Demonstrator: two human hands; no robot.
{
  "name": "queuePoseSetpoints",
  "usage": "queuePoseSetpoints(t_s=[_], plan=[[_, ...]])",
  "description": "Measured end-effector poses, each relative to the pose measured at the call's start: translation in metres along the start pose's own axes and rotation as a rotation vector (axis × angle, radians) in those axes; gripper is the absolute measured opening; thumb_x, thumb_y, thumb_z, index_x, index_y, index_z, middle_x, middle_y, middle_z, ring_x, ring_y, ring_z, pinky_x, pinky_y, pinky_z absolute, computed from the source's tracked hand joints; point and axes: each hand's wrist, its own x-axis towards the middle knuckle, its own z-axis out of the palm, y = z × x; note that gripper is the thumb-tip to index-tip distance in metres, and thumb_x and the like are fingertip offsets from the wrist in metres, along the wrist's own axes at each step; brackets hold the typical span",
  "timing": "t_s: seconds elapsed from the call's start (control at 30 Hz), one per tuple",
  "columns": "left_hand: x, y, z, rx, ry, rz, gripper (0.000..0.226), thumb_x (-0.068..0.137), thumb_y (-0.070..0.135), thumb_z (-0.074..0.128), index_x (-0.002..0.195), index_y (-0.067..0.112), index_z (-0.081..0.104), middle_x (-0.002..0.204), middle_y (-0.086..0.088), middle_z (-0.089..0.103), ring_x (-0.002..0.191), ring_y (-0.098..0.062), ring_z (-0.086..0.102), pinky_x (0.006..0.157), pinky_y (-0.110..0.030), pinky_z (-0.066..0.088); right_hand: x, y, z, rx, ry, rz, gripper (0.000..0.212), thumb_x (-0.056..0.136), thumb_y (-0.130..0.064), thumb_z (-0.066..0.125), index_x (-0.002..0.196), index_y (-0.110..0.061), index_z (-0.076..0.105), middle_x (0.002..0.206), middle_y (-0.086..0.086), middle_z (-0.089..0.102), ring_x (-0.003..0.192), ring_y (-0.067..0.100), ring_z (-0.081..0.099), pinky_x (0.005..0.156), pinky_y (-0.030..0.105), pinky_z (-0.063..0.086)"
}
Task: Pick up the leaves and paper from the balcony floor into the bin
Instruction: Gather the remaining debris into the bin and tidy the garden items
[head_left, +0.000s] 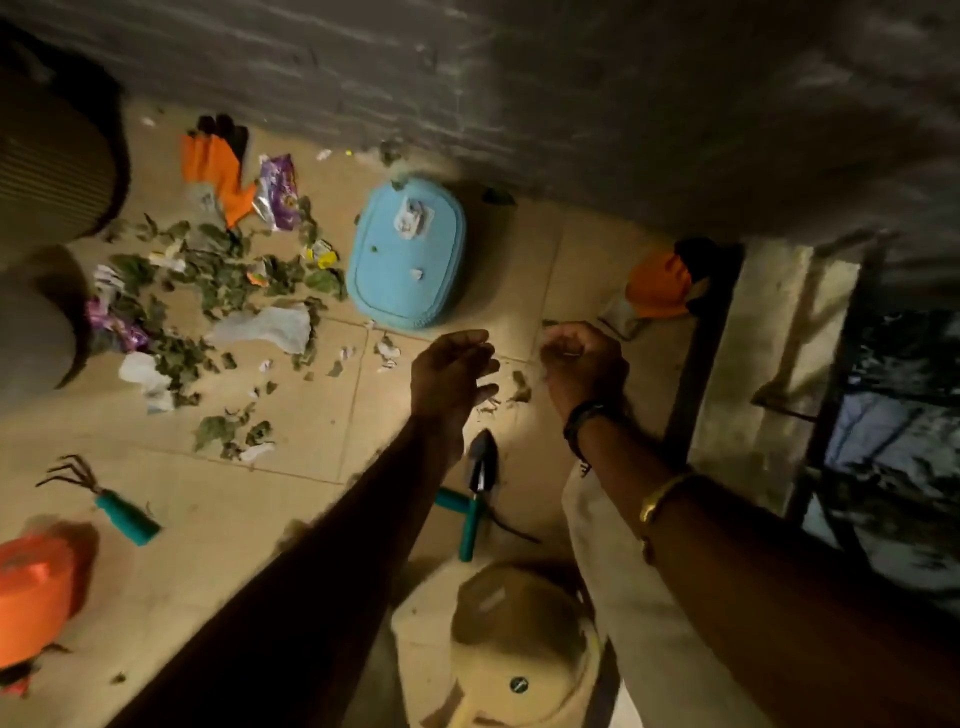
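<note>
Left hand (452, 371) hangs over the balcony floor, fingers loosely bent and apart, holding nothing that shows. The right hand (582, 364), beside it, is curled almost to a fist, and the dim, blurred light does not show whether a scrap is pinched inside. A few stray leaves (521, 387) lie on the tiles between and just below the two hands. Small paper scraps (388, 353) lie just left of the left hand, near the foot of the blue bin (379, 301), which stands just ahead of the hands. Seen from above, the bin shows a bit of paper and a leaf or two. Most of the litter lies well to the left: a wide pile (218, 280) of leaves mixed with wrappers (280, 192) and pale sheets (270, 327). One orange glove (218, 171) lies by the wall beyond the pile, and another (657, 286) lies right of the bin. A trowel (482, 462) and a rake (98, 491) lie nearer the person.

The step in hand looks to be clearing the nearest litter, with most of the job undone. It would go best with flat fingers sweeping the small leaves and scraps into one heap. Both hands should then cup it, carry it low and let go only once inside the bin's rim. Dry leaves will likely crumble, so a light hold suits them
</note>
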Motion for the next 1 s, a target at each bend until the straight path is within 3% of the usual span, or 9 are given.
queuePoseSetpoints(t_s=[0.13,0.27,0.37,0.43,0.53,0.73,0.8,0.9,1.0], plan=[[0.079,-0.044,0.028,-0.043,0.066,-0.046,0.017,0.097,0.003,0.057,0.110,0.009,0.066,0.099,-0.011,0.068,0.088,-0.020,0.065,0.065,-0.026,0.054,0.092,0.050,0.027,-0.267,-0.060,-0.117,0.019,0.086,-0.011,0.065,0.101,-0.017,0.074,0.099,0.003,0.076,0.095,0.023,0.069,0.086,0.038,0.059],[0.139,-0.074,0.046,-0.127,0.060,-0.084,0.020,0.097,0.000,0.053,0.106,0.010,0.068,0.106,-0.013,0.069,0.094,-0.024,0.066,0.082,-0.038,0.057,0.161,0.100,0.066,-0.536,-0.186,-0.275,0.026,0.090,-0.033,0.058,0.112,-0.023,0.066,0.109,0.009,0.069,0.104,0.030,0.063,0.084,0.034,0.050],[0.170,-0.087,0.049,-0.144,0.020,-0.093,0.022,0.097,0.002,0.054,0.112,0.011,0.068,0.113,-0.010,0.069,0.106,-0.023,0.066,0.092,-0.039,0.056,0.191,0.122,0.093,-0.559,-0.185,-0.282,0.011,0.089,-0.022,0.057,0.095,-0.019,0.065,0.096,0.010,0.067,0.095,0.032,0.062,0.079,0.038,0.049],[0.187,-0.091,0.048,-0.136,0.006,-0.113,0.026,0.097,0.006,0.057,0.119,0.014,0.066,0.118,-0.009,0.068,0.112,-0.022,0.064,0.098,-0.041,0.053,0.197,0.109,0.099,-0.505,-0.156,-0.262,0.019,0.089,-0.010,0.057,0.074,-0.018,0.066,0.079,0.007,0.068,0.078,0.024,0.065,0.071,0.035,0.052],[0.204,-0.087,0.044,-0.170,-0.006,-0.169,0.034,0.097,0.008,0.057,0.130,0.016,0.060,0.118,-0.009,0.068,0.114,-0.024,0.063,0.102,-0.045,0.049,0.177,0.079,0.101,-0.248,-0.297,-0.097,0.019,0.092,-0.003,0.056,0.080,-0.004,0.070,0.073,0.006,0.070,0.068,0.016,0.069,0.059,0.026,0.055],[0.203,-0.072,0.031,-0.411,0.022,-0.100,0.024,0.095,-0.013,0.048,0.109,-0.004,0.066,0.100,-0.019,0.072,0.088,-0.026,0.070,0.083,-0.030,0.059,0.155,0.018,0.101,-0.365,-0.550,-0.408,0.026,0.083,-0.005,0.068,0.102,-0.023,0.066,0.100,-0.009,0.070,0.093,0.005,0.065,0.075,0.020,0.056],[0.208,-0.072,0.025,-0.496,0.035,-0.114,0.027,0.095,-0.015,0.045,0.116,-0.012,0.062,0.110,-0.025,0.070,0.088,-0.027,0.073,0.083,-0.032,0.060,0.180,-0.009,0.114,-0.521,-0.456,-0.585,0.034,0.085,-0.003,0.062,0.114,-0.021,0.066,0.112,-0.003,0.068,0.104,0.014,0.063,0.082,0.025,0.052],[0.210,-0.075,0.017,-0.476,-0.025,-0.146,0.032,0.097,-0.013,0.036,0.118,-0.016,0.060,0.117,-0.029,0.066,0.095,-0.033,0.073,0.080,-0.032,0.061,0.229,-0.036,0.146,-0.794,-0.202,-0.799,0.048,0.092,-0.002,0.051,0.139,-0.013,0.055,0.146,0.014,0.050,0.137,0.032,0.043,0.113,0.038,0.033],[0.210,-0.083,0.011,-0.420,-0.046,-0.156,0.034,0.097,-0.015,0.035,0.114,-0.012,0.064,0.117,-0.028,0.066,0.107,-0.038,0.068,0.087,-0.036,0.060,0.254,-0.033,0.167,-0.979,-0.236,-0.824,0.049,0.102,-0.003,0.036,0.152,-0.005,0.036,0.162,0.021,0.017,0.149,0.038,0.021,0.119,0.043,0.018]])
